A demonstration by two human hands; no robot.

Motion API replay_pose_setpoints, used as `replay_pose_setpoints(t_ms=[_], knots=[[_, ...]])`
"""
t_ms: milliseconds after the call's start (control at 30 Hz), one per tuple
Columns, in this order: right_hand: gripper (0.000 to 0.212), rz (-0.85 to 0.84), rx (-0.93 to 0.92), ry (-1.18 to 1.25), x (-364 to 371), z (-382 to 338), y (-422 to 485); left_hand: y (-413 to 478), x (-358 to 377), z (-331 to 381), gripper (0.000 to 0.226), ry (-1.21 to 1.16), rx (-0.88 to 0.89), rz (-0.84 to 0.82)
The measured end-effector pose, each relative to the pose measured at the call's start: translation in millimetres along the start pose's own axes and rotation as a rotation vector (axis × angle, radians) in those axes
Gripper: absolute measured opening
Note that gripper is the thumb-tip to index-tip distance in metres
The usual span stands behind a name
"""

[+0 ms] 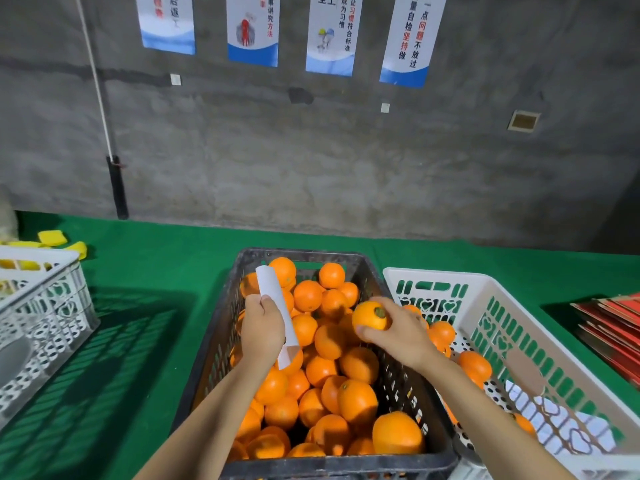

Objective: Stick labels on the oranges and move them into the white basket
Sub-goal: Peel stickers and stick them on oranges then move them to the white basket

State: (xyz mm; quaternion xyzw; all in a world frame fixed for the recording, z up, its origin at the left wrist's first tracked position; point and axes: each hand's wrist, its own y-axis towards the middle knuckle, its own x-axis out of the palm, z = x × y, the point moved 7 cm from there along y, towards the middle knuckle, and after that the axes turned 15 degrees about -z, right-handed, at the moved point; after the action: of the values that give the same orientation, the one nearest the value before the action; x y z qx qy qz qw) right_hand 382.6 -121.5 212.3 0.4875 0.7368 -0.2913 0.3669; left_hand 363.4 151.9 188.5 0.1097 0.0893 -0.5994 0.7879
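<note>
Two bare forearms reach in from the bottom edge, over the near rim of the black crate (pixel 214 358), which sits mid-worktop & is heaped w/ oranges (pixel 356 400); then, left to right:

Far left, a white lattice crate (pixel 45 306) partly out of frame, w/ yellow items inside it that are too cut off to identify; yellow sponge-like pieces (pixel 52 237) lie behind it on the green worktop (pixel 156 271).

Left hand (pixel 261 329) hangs over the black crate's left side; fingers curled round a white strip of label backing (pixel 275 299), so that grip is clamped on the strip; the strip's top end curls into a roll above the fist, its lower end sticks out below the hand; no labels legible on it.

Right hand (pixel 398 332) is over the crate's right side, close to its right wall; thumb & fingers wrapped round a single orange (pixel 370 317), grip closed on it; fruit is lifted clear of the pile, green stem end facing up toward the camera; can't tell if a label is on it.

Just beside the black crate on the right, the white basket (pixel 491 299) w/ heart-pattern cut-outs; several oranges (pixel 474 365) lie at its left side & along its floor, plus white paper scraps (pixel 561 420) at the near end.

Far right, a stack of red flat cardboard (pixel 613 327) on the worktop; behind everything, a grey concrete wall w/ four posters (pixel 252 29).
</note>
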Motion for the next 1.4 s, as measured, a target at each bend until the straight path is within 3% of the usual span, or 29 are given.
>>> replay_pose_setpoints(t_ms=[67,200,267,367,467,533,733,833,967,1067,1233,1333,1400], knots=[[0.044,0.205,-0.026,0.211,-15,7,-9,-2,6,4,0.028,0.069,0.043,-0.062],[0.08,0.537,0.102,0.406,-30,54,-27,-9,13,11,0.025,0.16,0.13,-0.135],[0.082,0.615,0.165,0.352,-25,78,-38,-11,16,13,0.026,0.179,0.161,-0.155],[0.075,0.555,0.344,0.182,-10,118,-47,-12,18,14,0.025,0.209,0.183,-0.149],[0.065,0.301,0.583,0.108,5,147,-47,-11,20,13,0.023,0.263,0.21,-0.156],[0.057,0.208,0.602,-0.024,10,149,-44,-11,22,11,0.024,0.301,0.215,-0.172],[0.073,-0.055,0.417,-0.254,37,142,-19,-14,24,12,0.026,0.338,0.242,-0.204],[0.068,-0.104,0.359,-0.018,41,143,-16,-17,24,14,0.03,0.318,0.245,-0.237],[0.067,0.108,0.469,0.483,32,150,-29,-10,24,10,0.03,0.054,0.093,-0.281],[0.061,0.229,0.427,0.357,6,135,-39,-3,17,-4,0.015,-0.14,-0.126,-0.245],[0.039,0.553,0.062,0.422,-44,48,-46,-5,22,-3,0.017,-0.182,-0.149,-0.269],[0.037,0.479,-0.158,0.292,-41,-34,-42,-3,25,-6,0.022,-0.204,-0.162,-0.267],[0.023,0.288,-0.284,0.165,-15,-84,-28,-3,23,-6,0.017,-0.264,-0.151,-0.243]])
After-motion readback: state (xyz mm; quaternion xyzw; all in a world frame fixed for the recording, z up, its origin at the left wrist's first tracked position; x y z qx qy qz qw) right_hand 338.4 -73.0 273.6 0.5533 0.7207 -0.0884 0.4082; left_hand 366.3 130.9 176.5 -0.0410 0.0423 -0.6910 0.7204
